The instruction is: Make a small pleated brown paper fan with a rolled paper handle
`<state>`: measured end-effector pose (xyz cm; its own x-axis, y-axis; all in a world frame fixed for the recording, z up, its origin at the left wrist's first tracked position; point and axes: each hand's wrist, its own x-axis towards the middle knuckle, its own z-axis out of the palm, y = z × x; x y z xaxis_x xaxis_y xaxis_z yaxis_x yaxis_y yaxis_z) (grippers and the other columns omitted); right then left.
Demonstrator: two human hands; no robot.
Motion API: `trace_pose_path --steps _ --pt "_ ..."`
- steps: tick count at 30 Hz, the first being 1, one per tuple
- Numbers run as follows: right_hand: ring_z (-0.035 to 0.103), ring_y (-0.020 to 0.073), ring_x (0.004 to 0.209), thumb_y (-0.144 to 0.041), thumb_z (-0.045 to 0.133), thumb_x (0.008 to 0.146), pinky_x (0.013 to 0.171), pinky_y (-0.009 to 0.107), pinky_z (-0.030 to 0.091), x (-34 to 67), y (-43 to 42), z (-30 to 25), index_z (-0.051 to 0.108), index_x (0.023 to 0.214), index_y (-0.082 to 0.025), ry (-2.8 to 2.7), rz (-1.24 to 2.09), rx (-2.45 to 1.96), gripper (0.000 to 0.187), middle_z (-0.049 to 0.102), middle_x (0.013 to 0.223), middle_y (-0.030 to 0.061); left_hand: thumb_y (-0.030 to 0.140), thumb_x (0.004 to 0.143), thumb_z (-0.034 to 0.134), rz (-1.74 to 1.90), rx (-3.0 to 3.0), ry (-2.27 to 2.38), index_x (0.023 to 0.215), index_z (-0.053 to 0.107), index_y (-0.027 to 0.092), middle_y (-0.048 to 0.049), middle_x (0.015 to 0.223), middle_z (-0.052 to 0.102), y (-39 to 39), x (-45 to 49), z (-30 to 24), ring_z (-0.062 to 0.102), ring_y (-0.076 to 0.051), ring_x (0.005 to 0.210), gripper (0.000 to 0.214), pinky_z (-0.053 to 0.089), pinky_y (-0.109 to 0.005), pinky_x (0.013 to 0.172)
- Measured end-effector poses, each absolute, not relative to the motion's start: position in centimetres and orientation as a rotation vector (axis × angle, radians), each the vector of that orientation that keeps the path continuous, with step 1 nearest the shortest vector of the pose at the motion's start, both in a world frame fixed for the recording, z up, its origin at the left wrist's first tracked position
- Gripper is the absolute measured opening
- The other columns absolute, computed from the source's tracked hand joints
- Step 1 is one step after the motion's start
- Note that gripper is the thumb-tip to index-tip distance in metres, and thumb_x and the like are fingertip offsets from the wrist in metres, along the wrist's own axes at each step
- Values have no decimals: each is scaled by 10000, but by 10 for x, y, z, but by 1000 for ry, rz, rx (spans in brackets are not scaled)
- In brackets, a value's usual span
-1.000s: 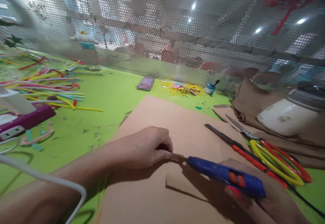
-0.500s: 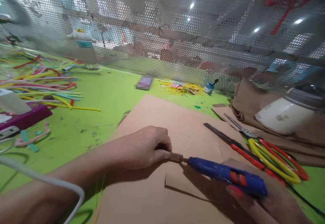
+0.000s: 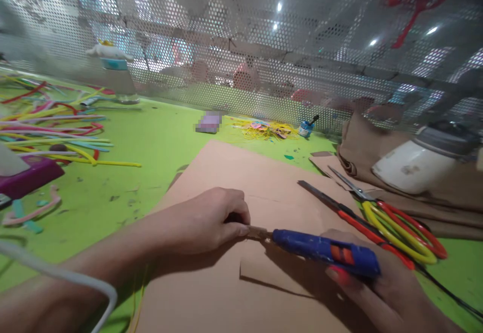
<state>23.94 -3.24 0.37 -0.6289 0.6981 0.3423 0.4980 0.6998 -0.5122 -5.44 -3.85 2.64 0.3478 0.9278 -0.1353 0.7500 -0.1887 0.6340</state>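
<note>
My right hand is closed around a blue hot glue gun with an orange part on its side. The gun's nozzle points left and meets the end of a small brown strip. Between thumb and bent fingers, my left hand pinches the other end of that strip. Both hands are over a large sheet of brown paper. A loose brown paper piece with a raised edge lies just below the nozzle.
Right of the sheet lie a red-and-black utility knife and scissors with yellow and red handles. Behind them is a white jar. Coloured pipe cleaners and a purple power strip are left; a white cable crosses my left forearm.
The whole view has shifted slightly, so things appear a little further left. Both hands keep their grips, and the nozzle stays at the strip's end.
</note>
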Motion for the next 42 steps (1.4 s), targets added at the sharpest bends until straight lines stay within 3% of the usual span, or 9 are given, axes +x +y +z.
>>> trace_pose_path --steps 7,14,19,29,42 --pt "700 174 661 -323 529 911 535 213 550 236 -34 9 628 949 -301 -2399 621 -917 108 680 707 -35 416 893 574 356 1996 1437 869 683 231 -5 845 675 -37 -54 30 590 -168 759 215 411 -279 652" --pt "723 211 826 -268 516 909 608 228 567 234 -34 7 637 940 -269 -2354 574 -948 125 704 764 -2 385 897 574 366 2030 1423 854 681 240 0 858 667 -37 -56 27 587 -165 774 185 408 -275 671" --pt "712 194 754 -281 515 907 588 220 552 234 -36 11 647 935 -262 -2398 615 -930 137 700 751 -6 431 901 565 366 2013 1442 852 682 229 -5 840 670 -38 -53 31 583 -167 757 238 402 -276 659" --pt "657 167 623 -294 495 923 553 234 542 227 -33 11 633 886 -255 -2345 707 -917 148 671 709 -11 319 881 577 347 2051 1408 863 684 229 1 872 662 -36 -56 29 582 -163 793 141 397 -265 669" --pt "718 212 770 -317 512 919 612 253 580 231 -33 8 675 957 -242 -2316 653 -989 183 715 772 15 332 888 574 338 2038 1364 877 725 234 -6 882 662 -32 -58 29 592 -160 799 181 417 -257 676"
